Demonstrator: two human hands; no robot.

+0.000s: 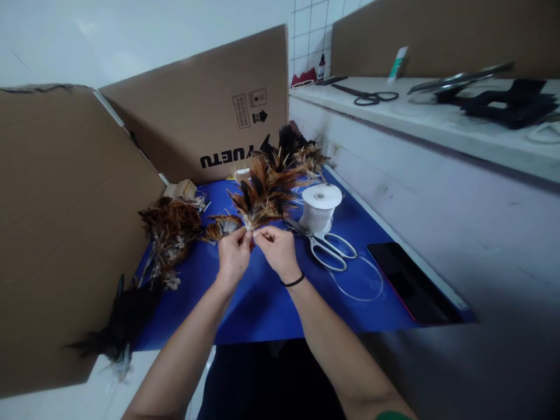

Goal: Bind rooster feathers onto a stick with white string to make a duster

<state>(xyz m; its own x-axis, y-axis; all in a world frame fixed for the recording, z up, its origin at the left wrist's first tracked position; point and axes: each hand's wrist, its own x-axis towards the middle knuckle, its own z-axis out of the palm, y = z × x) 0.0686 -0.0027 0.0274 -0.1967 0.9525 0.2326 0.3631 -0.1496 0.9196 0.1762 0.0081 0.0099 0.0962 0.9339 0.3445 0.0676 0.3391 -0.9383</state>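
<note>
A bunch of brown and black feathers [262, 195] fans out away from me above the blue table, its pale base pinched in my fingertips. My left hand [234, 254] closes on that base from the left. From the other side my right hand [277, 249], with a dark band at the wrist, grips the same spot. A smaller feather tuft [223, 226] lies just left of the bunch. Right of my hands, silver-handled scissors [330, 248] rest against a white spool of ribbon [321, 210]. Fine details between my fingertips are too small to make out.
Brown feathers [172, 230] and black feathers [126, 315] lie along the table's left edge. More dark feathers [291, 143] sit at the back. A phone [415, 283] lies at right, near a loop of ribbon [363, 298]. Cardboard panels [196, 87] and a shelf [437, 125] border the table.
</note>
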